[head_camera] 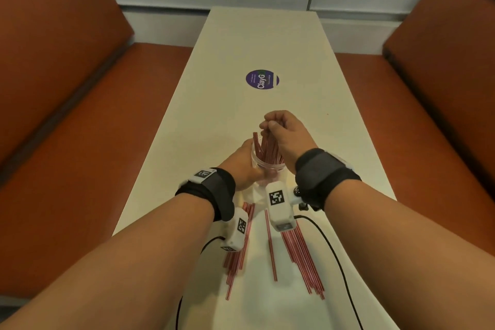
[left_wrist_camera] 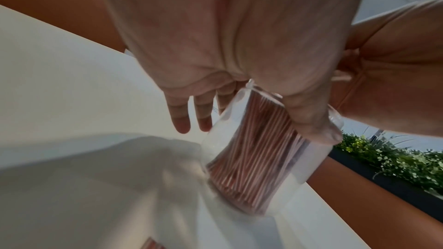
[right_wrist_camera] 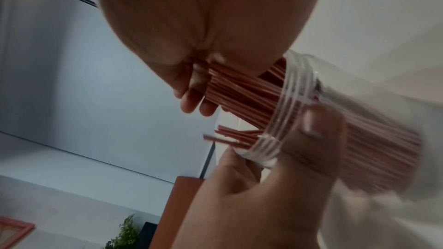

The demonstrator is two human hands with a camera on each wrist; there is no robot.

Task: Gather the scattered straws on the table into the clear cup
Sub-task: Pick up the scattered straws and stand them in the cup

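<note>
Beyond both your hands the long pale surface (head_camera: 262, 43) runs away from you, with orange benches (head_camera: 61, 104) to either side of it; only the head view takes all of this in. Farther out than your right grip, a round purple sticker (head_camera: 262, 79) lies flat on it.

Your left hand (head_camera: 245, 169) is wrapped around the clear cup (head_camera: 263, 169), which stands just beyond your wrists. The left wrist view shows what the head view hides: your thumb (left_wrist_camera: 309, 120) is pressed across the cup's wall and your fingers (left_wrist_camera: 179, 118) reach round its far side, so this grip is holding the cup (left_wrist_camera: 239, 139). The cup looks blurred there.

Your right hand (head_camera: 284, 134) sits directly above the cup's mouth, its grip narrow, pinching the top ends of a bundle of red straws (head_camera: 267, 149) whose lower ends are inside the cup. The right wrist view alone shows the cup's ribbed rim (right_wrist_camera: 285, 113), the bundle (right_wrist_camera: 242, 96) passing through it, and a few shorter ends poking out below your fingers (right_wrist_camera: 191, 101).

Nearer to you than both grips, loose straws (head_camera: 302, 262) lie on the surface beneath your forearms, in a spread under the right arm, another under the left, and a single one between. The left wrist view catches only a corner of them.
</note>
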